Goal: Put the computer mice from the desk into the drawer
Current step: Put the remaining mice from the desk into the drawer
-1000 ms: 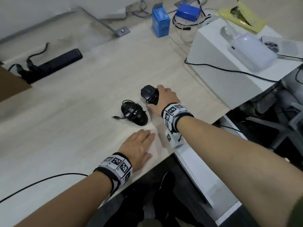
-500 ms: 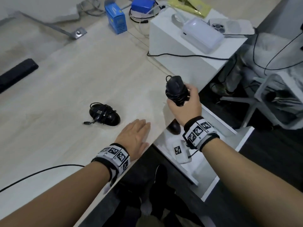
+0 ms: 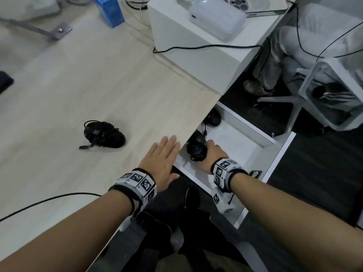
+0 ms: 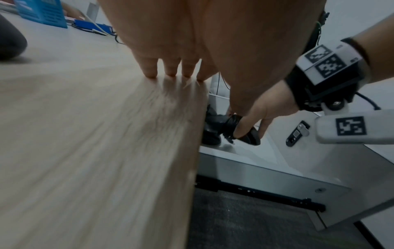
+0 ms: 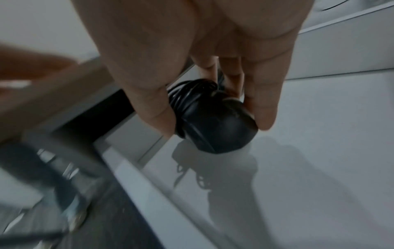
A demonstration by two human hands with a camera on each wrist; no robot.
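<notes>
My right hand (image 3: 211, 154) grips a black mouse (image 3: 196, 147) wrapped in its own cable, low inside the open white drawer (image 3: 245, 146). In the right wrist view the thumb and fingers (image 5: 264, 107) clasp that mouse (image 5: 215, 123) just above the drawer floor (image 5: 319, 151). Another black mouse (image 3: 213, 117) lies at the drawer's far end, partly under the desk edge. A third mouse (image 3: 104, 134), also cable-wrapped, sits on the light wooden desk (image 3: 98, 75). My left hand (image 3: 163, 156) rests flat on the desk at its edge, fingertips (image 4: 170, 70) down on the wood.
A white cabinet (image 3: 196, 52) with a translucent box (image 3: 216, 16) stands at the desk's far right, a black cable running across it. A blue carton (image 3: 110, 10) stands at the back. A small dark lock (image 4: 296, 134) shows on the drawer front. A black cable (image 3: 49, 199) crosses the near desk.
My right hand lifted the mouse off the desk, carried it right past the edge and lowered it into the drawer. The left hand stayed flat on the desk.
</notes>
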